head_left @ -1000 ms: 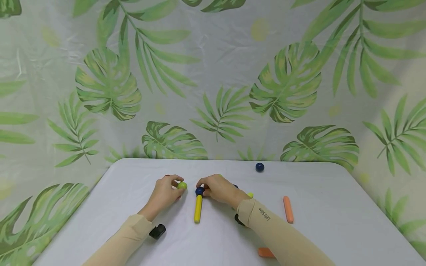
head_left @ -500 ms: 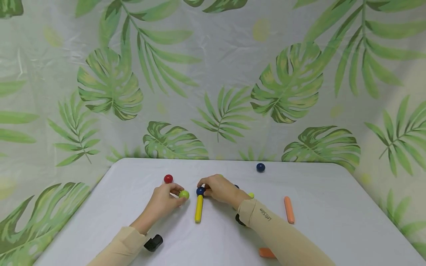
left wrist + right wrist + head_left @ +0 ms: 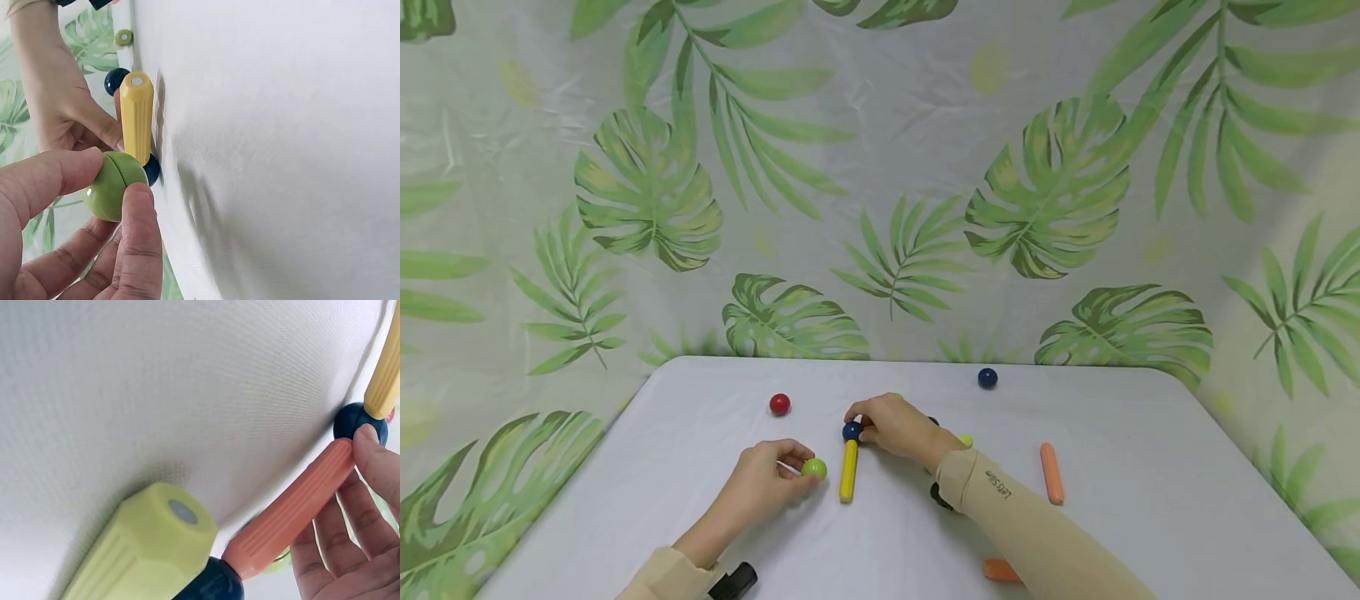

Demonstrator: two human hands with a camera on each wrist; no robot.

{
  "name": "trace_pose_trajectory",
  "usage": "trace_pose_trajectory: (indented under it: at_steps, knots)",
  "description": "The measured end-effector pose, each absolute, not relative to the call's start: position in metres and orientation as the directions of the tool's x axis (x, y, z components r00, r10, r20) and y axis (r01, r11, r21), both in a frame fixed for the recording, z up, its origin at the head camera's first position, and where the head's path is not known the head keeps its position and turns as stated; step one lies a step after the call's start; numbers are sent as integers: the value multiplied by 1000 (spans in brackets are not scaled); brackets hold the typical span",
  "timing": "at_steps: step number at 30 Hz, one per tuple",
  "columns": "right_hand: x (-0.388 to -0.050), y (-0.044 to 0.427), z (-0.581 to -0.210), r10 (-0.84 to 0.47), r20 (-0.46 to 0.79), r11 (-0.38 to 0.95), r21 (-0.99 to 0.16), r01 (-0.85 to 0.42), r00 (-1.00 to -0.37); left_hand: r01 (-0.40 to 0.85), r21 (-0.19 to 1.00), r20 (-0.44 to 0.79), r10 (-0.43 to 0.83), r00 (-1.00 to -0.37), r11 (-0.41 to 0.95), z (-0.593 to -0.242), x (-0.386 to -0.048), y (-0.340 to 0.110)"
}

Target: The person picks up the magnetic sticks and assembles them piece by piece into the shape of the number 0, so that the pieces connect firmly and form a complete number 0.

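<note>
My left hand (image 3: 760,483) pinches a lime-green ball (image 3: 814,470) between thumb and fingers, left of a yellow ribbed stick (image 3: 847,472). In the left wrist view, a pale round spot shows on the stick's near end. My right hand (image 3: 895,427) holds a dark blue ball (image 3: 851,431) at the yellow stick's far end. Seen from the right wrist, an orange stick (image 3: 290,509) also meets this blue ball. Its other end meets a second dark blue ball (image 3: 215,584), which a yellow-green stick (image 3: 144,544) adjoins. The right hand and forearm hide most of these in the head view.
A red ball (image 3: 780,404) lies beyond the left hand. Another dark blue ball (image 3: 987,378) sits near the white table's far edge. To the right lies an orange stick (image 3: 1052,473); a second orange piece (image 3: 1001,570) is partly under the right sleeve. Leaf-patterned cloth hangs behind.
The left hand has come nearer the person with the green ball, down alongside the yellow stick, uncovering the red ball. The right hand has stayed at the blue ball.
</note>
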State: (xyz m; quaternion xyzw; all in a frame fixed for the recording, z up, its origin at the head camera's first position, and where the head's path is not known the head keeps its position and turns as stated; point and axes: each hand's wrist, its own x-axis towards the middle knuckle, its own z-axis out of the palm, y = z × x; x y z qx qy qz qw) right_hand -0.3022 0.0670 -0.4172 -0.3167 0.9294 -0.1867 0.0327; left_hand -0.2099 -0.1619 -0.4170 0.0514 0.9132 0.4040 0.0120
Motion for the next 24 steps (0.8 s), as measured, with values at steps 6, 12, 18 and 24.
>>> trace_pose_trajectory:
  at_steps: [6, 12, 18, 24]
  knots:
    - [-302, 67, -416, -601, 57, 727, -374, -576, -797, 93, 744, 1, 138, -991, 662, -418, -200, -165]
    - [-302, 67, -416, -593, 44, 733, -383, -562, -804, 131, 752, -3, 201, -979, 646, -420, -190, -168]
    - [-302, 67, -417, -588, 44, 736, -384, -557, -808, 142, 780, -15, 244, -970, 610, -421, -180, -167]
    - [-301, 67, -418, -590, 51, 735, -378, -563, -805, 191, 790, 3, 307, -952, 583, -424, -175, -163]
